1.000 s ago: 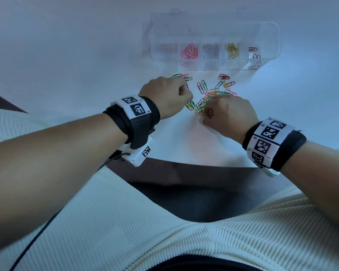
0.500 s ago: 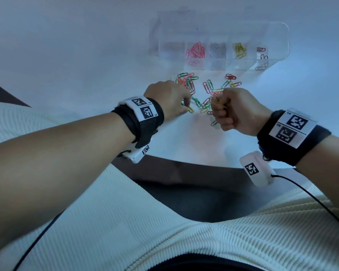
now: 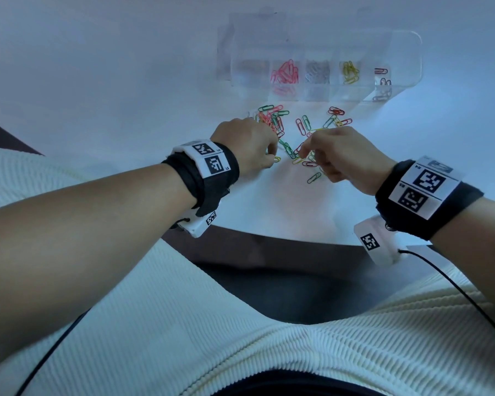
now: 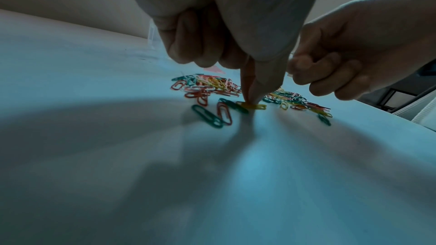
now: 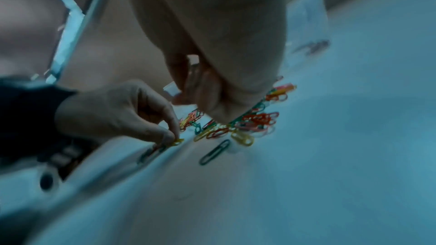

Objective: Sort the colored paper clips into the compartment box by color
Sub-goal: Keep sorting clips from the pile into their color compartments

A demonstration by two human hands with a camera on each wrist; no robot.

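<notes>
Head view: my left hand is down at the near left edge of the loose paper clips scattered on the white table, and my right hand hangs over their near right side. From the left wrist, my thumb and forefinger come together in a point on a yellow clip that lies flat on the table, the other fingers curled back into the palm; green and red clips lie just beside it. My right hand is loosely curled above the pile, the fingertips drawn in, and I cannot tell from any view whether it has hold of a clip; the right wrist picture is blurred. A single green clip sits apart, nearest to me. The clear compartment box stands beyond the pile with its lid open: pink clips fill one compartment, silver ones the next, yellow ones the next, and a few clips lie in the rightmost one.
</notes>
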